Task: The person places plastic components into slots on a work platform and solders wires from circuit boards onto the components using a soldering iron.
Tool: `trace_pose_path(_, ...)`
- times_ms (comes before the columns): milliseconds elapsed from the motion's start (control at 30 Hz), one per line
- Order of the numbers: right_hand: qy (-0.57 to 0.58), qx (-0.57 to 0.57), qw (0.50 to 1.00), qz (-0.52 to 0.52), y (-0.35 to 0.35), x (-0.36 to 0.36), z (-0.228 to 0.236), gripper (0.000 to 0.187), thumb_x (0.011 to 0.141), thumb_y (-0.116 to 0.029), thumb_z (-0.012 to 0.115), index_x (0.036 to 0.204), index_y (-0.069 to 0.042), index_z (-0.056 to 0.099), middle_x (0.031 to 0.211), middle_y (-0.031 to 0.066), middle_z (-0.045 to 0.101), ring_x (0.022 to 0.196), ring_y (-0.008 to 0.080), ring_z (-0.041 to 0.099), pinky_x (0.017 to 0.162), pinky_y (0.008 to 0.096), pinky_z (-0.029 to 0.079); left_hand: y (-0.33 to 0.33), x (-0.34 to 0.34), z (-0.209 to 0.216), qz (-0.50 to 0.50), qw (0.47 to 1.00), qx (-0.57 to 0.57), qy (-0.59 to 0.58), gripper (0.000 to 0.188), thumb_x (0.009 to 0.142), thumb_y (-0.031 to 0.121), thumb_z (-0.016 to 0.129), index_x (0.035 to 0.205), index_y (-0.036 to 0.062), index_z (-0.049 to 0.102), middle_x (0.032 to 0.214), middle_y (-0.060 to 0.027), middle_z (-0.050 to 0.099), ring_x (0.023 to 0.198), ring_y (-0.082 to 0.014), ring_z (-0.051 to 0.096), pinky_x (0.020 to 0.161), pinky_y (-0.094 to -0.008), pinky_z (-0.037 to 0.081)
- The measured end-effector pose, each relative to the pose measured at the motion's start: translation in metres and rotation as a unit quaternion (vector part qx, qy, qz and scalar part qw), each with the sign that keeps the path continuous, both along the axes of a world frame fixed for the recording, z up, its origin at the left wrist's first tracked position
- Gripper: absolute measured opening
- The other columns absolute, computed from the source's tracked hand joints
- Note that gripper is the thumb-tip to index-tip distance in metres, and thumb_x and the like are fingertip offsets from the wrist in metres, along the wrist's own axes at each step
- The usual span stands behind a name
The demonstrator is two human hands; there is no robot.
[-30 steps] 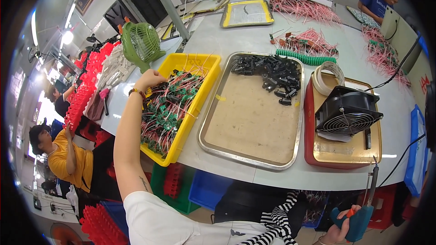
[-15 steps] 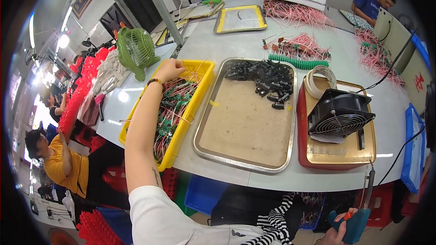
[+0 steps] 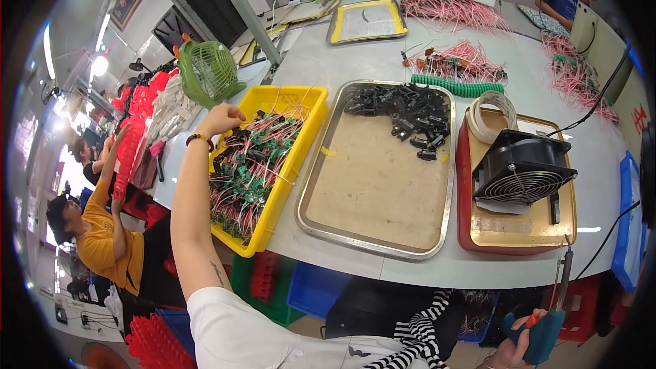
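My left hand [image 3: 222, 120] is over the far left rim of a yellow bin [image 3: 316, 113], fingers bent and held together. Whatever they may grip is hidden. Inside the bin lies a heap of small green circuit boards with red and white wires [image 3: 256, 174], mixed with black parts. My right hand [image 3: 517, 345], low at the right, is wrapped round the teal handle of a soldering iron [image 3: 547, 335]. Its metal tip points up, close to the near right corner of a red box with a gold top [image 3: 533, 232].
A metal-rimmed tray [image 3: 372, 249] holds black plastic parts [image 3: 410, 119] at its far end. A black fan [image 3: 523, 167] and tape roll [image 3: 492, 116] sit on the red box. Wire bundles [image 3: 461, 65] and a green fan [image 3: 208, 72] stand farther back. Co-workers [image 3: 109, 239] are at left and far right.
My left hand has moved left, from over the bin's contents toward its far left rim. My right hand still holds the soldering iron. The view has shifted slightly. A co-worker at left has raised an arm.
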State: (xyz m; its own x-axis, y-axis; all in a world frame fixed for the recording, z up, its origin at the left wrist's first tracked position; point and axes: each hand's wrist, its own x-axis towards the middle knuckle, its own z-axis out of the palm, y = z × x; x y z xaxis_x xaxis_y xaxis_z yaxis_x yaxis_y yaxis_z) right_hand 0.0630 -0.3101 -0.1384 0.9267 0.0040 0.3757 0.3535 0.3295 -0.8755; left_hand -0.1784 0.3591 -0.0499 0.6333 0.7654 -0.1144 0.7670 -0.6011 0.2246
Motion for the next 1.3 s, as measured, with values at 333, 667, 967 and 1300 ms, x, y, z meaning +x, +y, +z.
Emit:
trace_pose_path(333, -0.012, -0.016, 1.000, 0.009, -0.009, 0.000, -0.005, 0.039, 0.070, -0.008, 0.058, 0.107, 0.003, 0.051, 0.096, 0.0129, 0.057, 0.065, 0.0165, 0.051, 0.058, 0.0233, 0.041, -0.008, -0.007, -0.007, 0.039, 0.994, 0.027, 0.096, 0.018, 0.073, 0.019, 0.064, 0.079, 0.0025, 0.066, 0.070, -0.0061, 0.064, 0.066, -0.0138, 0.059, 0.061, -0.0263, 0.046)
trace_pose_path(667, -0.036, -0.069, 0.997, 0.015, -0.025, 0.008, -0.026, 0.049, 0.072, -0.015, 0.053, 0.114, 0.008, 0.045, 0.111, 0.0170, 0.048, 0.062, 0.0130, 0.047, 0.059, 0.0244, 0.039, -0.118, 0.107, 0.043, -0.102, 0.961, 0.231, -0.110, 0.016, 0.076, 0.018, 0.057, 0.083, 0.0054, 0.064, 0.075, -0.0127, 0.064, 0.070, -0.0283, 0.062, 0.065, -0.0370, 0.049)
trace_pose_path(967, 0.027, -0.036, 0.999, 0.029, -0.023, 0.000, -0.023, 0.047, 0.069, -0.020, 0.059, 0.107, 0.004, 0.044, 0.101, 0.0145, 0.044, 0.062, 0.0159, 0.049, 0.057, 0.0245, 0.036, -0.272, 0.230, -0.040, -0.400, 0.896, 0.154, -0.117, 0.025, 0.075, 0.023, 0.065, 0.090, 0.0047, 0.056, 0.082, -0.0132, 0.057, 0.080, -0.0313, 0.057, 0.070, -0.0392, 0.047)
trace_pose_path(1300, 0.041, -0.014, 0.998, 0.037, -0.038, 0.009, -0.037, 0.049, 0.068, -0.019, 0.059, 0.108, 0.005, 0.045, 0.102, 0.0144, 0.045, 0.061, 0.0162, 0.049, 0.057, 0.0256, 0.038, -0.300, 0.229, -0.061, -0.339, 0.912, 0.043, -0.228, 0.013, 0.073, 0.010, 0.064, 0.080, 0.0050, 0.054, 0.075, -0.0125, 0.057, 0.072, -0.0333, 0.056, 0.064, -0.0405, 0.046)
